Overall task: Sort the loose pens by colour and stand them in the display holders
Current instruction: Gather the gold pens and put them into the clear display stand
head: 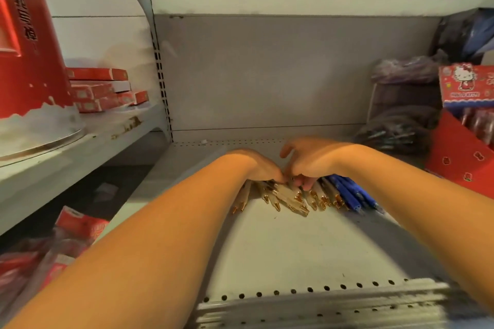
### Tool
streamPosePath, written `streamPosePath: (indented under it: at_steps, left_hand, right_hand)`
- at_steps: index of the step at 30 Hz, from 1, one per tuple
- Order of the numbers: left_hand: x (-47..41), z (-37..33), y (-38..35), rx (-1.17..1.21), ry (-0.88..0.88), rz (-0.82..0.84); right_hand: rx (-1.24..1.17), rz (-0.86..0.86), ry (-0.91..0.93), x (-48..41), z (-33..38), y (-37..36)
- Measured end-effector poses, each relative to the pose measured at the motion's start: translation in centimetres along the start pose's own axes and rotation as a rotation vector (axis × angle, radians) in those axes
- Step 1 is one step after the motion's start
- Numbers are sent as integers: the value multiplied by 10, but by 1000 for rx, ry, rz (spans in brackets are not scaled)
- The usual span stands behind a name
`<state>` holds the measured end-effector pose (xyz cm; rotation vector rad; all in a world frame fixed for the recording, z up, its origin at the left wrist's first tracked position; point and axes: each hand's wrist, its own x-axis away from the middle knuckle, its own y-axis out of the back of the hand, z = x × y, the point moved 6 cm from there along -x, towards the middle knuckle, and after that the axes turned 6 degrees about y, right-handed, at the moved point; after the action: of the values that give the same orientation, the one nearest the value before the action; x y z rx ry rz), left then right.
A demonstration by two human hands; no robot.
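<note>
I see both hands meeting at the centre of the frame over a loose pile on the shelf (294, 248). The right hand (312, 160) curls its fingers (304, 183) round the upper ends of the clear pens (290, 199). The left hand (263, 168) rests on the same pens with its fingers hidden, so I cannot tell their grip. The blue pens (350, 192) lie just right of the clear ones, and a red display box (459, 152) stands at the right edge.

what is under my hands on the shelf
Clear pens with gold tips fan out from under the left hand and right hand, blue pens beside them on the right. Their far ends and any grip are hidden.
</note>
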<state>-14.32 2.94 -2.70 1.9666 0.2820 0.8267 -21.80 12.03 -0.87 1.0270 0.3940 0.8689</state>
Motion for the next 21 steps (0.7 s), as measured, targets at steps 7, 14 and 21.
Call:
streamPosePath:
  at_steps: [7,14,21]
  left_hand:
    - [2,-12,3,-21,-57,-44]
    - [-2,-6,3,79,32,-48]
    - [-3,-15,1,21,95,-68]
  right_hand:
    - [164,49,-9,-1,-5,-4]
    - [156,70,-23,-10,-8,2]
    - [44,79,-23,-7,-17,6]
